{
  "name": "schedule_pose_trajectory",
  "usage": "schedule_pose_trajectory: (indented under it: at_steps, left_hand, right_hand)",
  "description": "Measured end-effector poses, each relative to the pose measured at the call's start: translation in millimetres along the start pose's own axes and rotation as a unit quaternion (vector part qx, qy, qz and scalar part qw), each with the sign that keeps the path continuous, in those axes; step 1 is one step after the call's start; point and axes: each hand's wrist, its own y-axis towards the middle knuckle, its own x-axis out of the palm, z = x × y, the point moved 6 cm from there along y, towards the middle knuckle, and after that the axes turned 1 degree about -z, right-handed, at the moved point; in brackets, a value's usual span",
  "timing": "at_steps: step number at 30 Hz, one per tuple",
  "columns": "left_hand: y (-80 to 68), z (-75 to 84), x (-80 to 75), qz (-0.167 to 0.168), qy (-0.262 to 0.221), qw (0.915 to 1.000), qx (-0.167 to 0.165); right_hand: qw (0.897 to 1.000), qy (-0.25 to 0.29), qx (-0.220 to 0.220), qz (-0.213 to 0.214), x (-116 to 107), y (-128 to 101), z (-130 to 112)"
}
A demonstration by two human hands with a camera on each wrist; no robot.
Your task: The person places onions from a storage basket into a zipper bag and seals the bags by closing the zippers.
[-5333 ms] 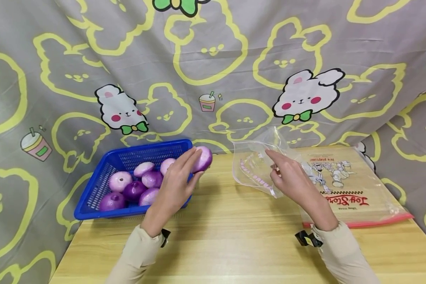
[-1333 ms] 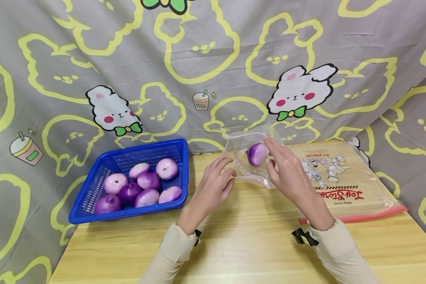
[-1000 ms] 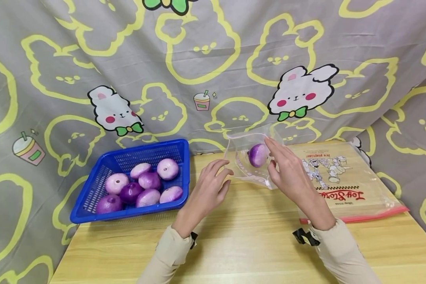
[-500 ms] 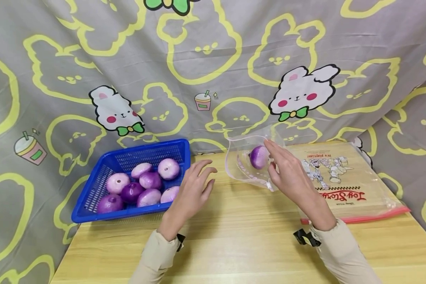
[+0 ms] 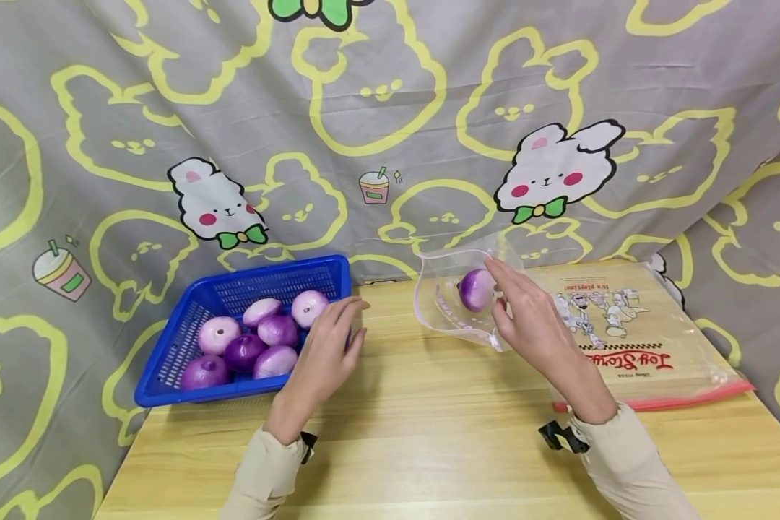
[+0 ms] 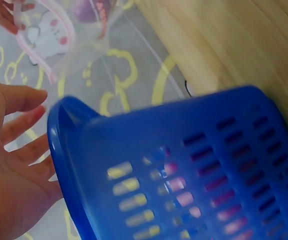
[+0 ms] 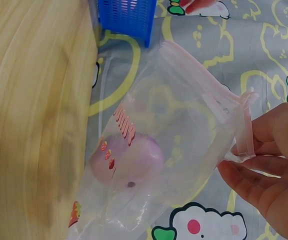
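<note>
My left hand [image 5: 321, 354] is above the right side of a blue plastic basket [image 5: 195, 395], its fingers loosely bent and holding nothing. In the left wrist view the hand [image 6: 14, 160] is beside the basket's rim [image 6: 59, 145]. Several purple onions [image 5: 245, 352] lie in the basket; the hand hides part of the right-hand ones. My right hand [image 5: 536, 321] pinches the edge of a clear zip bag [image 5: 435, 307], whose mouth gapes to the left. One onion [image 5: 477, 290] is inside the bag. From the right wrist, thumb and fingers [image 7: 241, 182] grip the bag's zip corner.
A larger clear bag [image 5: 663, 318] with Toy Story print and a red zip edge lies flat at the right of the wooden table [image 5: 429, 448]. A grey patterned curtain [image 5: 390, 108] hangs close behind the table.
An onion carried in the left hand has gone into the zip bag. The left hand has since let go of the bag's edge and moved left to the basket. The right hand stays at the bag.
</note>
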Motion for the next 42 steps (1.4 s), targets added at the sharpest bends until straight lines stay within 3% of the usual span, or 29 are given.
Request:
schedule_pose_trajectory:
  at_steps: [5,10,14,25,34,42]
  left_hand:
    - [-7.3,-14.8,-5.5,-0.003,0.002,0.9995,-0.03]
    - [-12.7,-26.9,-9.0,0.001,0.013,0.9996,-0.026]
    - [-17.7,-36.9,-10.6,-0.014,0.024,0.9993,-0.024]
    - [-33.2,-67.2,-15.3,-0.073,0.014,0.9947,-0.071]
    - [-29.1,-75.0,-10.8,-0.138,0.002,0.9872,-0.08]
    - [-25.8,-77.7,-2.2,-0.212,-0.027,0.9736,-0.081]
  right_hand:
    - [1.0,0.002,-0.002,0.003,-0.9,-0.5,-0.5]
    - [1.0,0.002,0.002,0.0,-0.9,-0.6,0.2]
    - [1.0,0.003,0.006,0.002,-1.4,-0.5,0.6]
    - [1.0,0.011,-0.003,0.008,-2.7,-0.2,-0.6]
    - [1.0,0.012,-0.005,0.007,-3.1,-0.5,-1.2]
    - [1.0,0.013,-0.002,0.003,-1.4,-0.5,-0.3]
